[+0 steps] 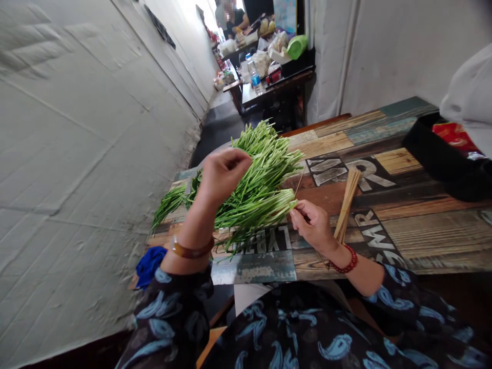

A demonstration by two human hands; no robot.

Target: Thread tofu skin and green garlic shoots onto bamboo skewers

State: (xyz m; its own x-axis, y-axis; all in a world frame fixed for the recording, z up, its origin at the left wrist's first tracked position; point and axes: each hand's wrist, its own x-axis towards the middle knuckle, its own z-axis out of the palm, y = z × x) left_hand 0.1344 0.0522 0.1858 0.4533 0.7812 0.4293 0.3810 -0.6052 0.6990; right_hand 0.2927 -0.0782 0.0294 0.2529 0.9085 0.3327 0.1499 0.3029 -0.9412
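A large heap of green stalks [265,164] lies on the patterned wooden table [418,233]. My left hand [225,171] is raised above the heap's left part, its fingers curled together; whatever they may pinch is too small to name. My right hand [312,223] is closed at the pale cut ends of the nearest stalks, with a thin stick [300,179] rising from its fingertips. Just right of that hand lies a bundle of thin wooden sticks [348,200], partly hidden by my wrist.
A blue cloth [150,266] sits at the table's left corner by the wall. At the right edge are a black container [442,159] and a red packet [455,136]. Farther back, a second table holds a water bottle [253,74] and bags; a person [236,23] is behind it.
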